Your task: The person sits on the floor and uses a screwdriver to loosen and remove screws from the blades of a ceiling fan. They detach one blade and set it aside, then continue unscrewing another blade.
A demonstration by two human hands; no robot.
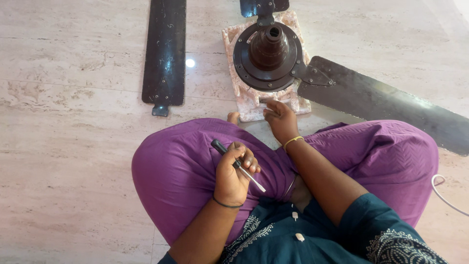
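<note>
My left hand [234,173] is closed around a screwdriver [238,165] with a black handle and a metal shaft, held over my purple-clad lap. My right hand [280,119] reaches forward with curled fingers and touches the near edge of a pinkish white foam block [234,88]; whether it holds something small is unclear. On the block sits a dark brown ceiling fan motor [267,54]. One dark fan blade [386,100] is fixed to the motor and stretches to the right. Part of another blade [254,6] shows at the top.
A loose dark fan blade [164,51] lies on the pale stone floor [68,122] at the upper left. A white cord [442,191] curls at the right edge. My crossed legs fill the lower middle.
</note>
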